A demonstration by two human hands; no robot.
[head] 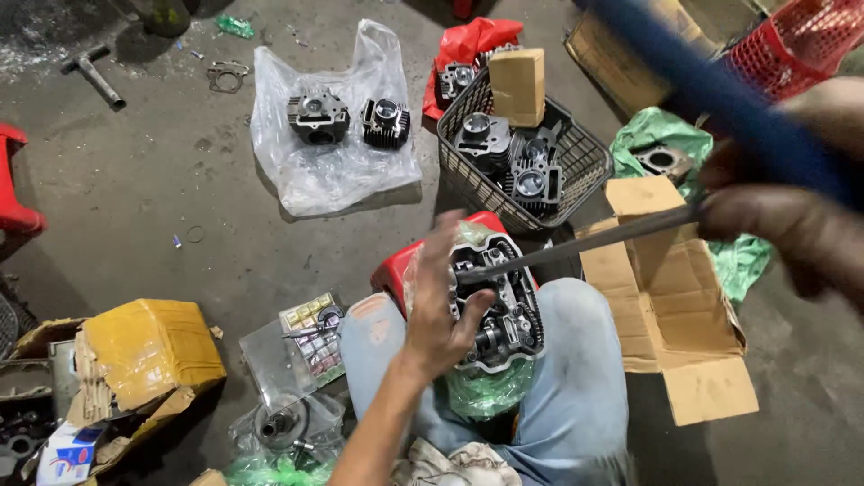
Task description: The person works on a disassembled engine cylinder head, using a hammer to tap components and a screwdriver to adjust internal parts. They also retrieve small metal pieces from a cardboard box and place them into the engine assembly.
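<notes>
A grey engine cylinder head (506, 306) rests on a green plastic bag between my knees, on a red stool (392, 266). My left hand (443, 301) lies against its left side, fingers spread, thumb pressing the casting. My right hand (792, 225), blurred at the right edge, grips a long screwdriver with a blue handle (720, 90); its metal shaft (585, 243) reaches down-left with the tip in the top of the cylinder head.
A dark plastic basket (576, 166) with several engine cylinders and a small cardboard box stands behind the stool. Two cylinders (346, 117) sit on a clear bag. An open cardboard box (675, 297) lies at right, a yellow-wrapped box (148, 351) at left, a small parts box (310, 335) beside my knee.
</notes>
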